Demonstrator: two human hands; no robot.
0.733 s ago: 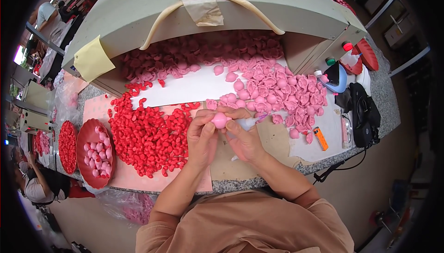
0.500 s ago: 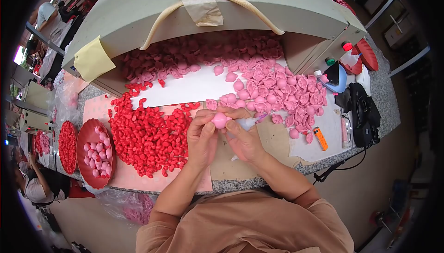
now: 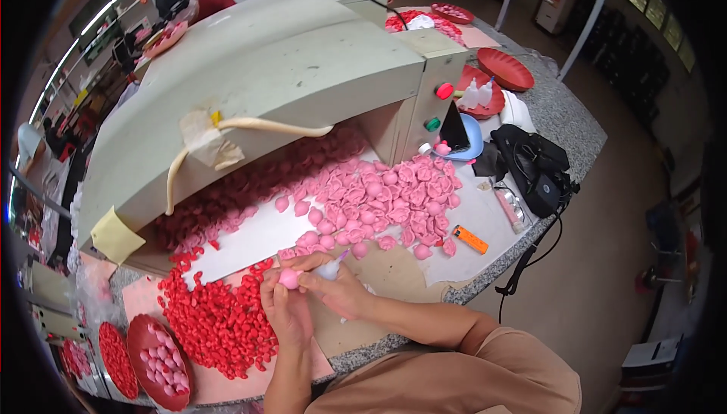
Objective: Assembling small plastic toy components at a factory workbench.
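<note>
My two hands meet over the front of the bench. Between the fingertips of my left hand (image 3: 286, 314) sits a small round pink piece (image 3: 288, 278), smooth and ball-like. The thumb and fingers of my right hand (image 3: 342, 295) come up against the same piece. Tucked in that right hand is a translucent squeeze bottle (image 3: 329, 269) with a purple nozzle, pointing up and away from me. Left of my hands lies a heap of small curved red pieces (image 3: 216, 323). Beyond them spreads a pile of pink petal-like cups and balls (image 3: 401, 202).
A grey arched machine housing (image 3: 265, 73) stands over part of the pink pile. An oval red tray (image 3: 135, 346) of pink balls is at lower left. An orange lighter (image 3: 471, 239), a black bag (image 3: 530, 168) and a blue dish (image 3: 474, 137) lie at right. People are beyond the housing.
My view has swung to the right and tilted, so the bench looks slanted and more shows at the far right. Both hands stay together on the pink piece, with the bottle still in the right.
</note>
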